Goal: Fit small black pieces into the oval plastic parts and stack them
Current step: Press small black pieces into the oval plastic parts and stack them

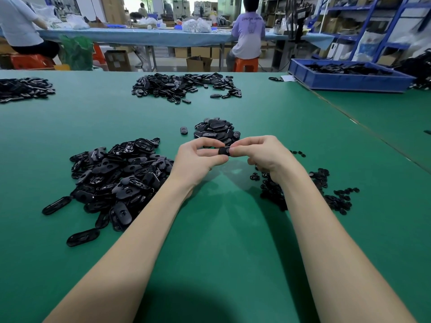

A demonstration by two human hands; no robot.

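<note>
Both hands meet above the green table point(221, 241) and share one black oval plastic part point(224, 151). My left hand point(198, 159) pinches its left end between thumb and fingertips. My right hand point(261, 155) pinches its right end, fingers curled over it. A heap of loose oval parts point(116, 176) lies left of my left forearm. Small black pieces point(331, 194) are scattered to the right, partly hidden by my right forearm. A low mound of oval parts point(215, 130) sits just beyond my hands. Whether a small piece sits in the held part is hidden.
A single oval part point(183, 131) lies left of the mound. More black heaps lie far centre point(186, 86) and far left point(23, 88). A blue bin point(349, 81) of black parts stands at the far right. People sit at another bench behind.
</note>
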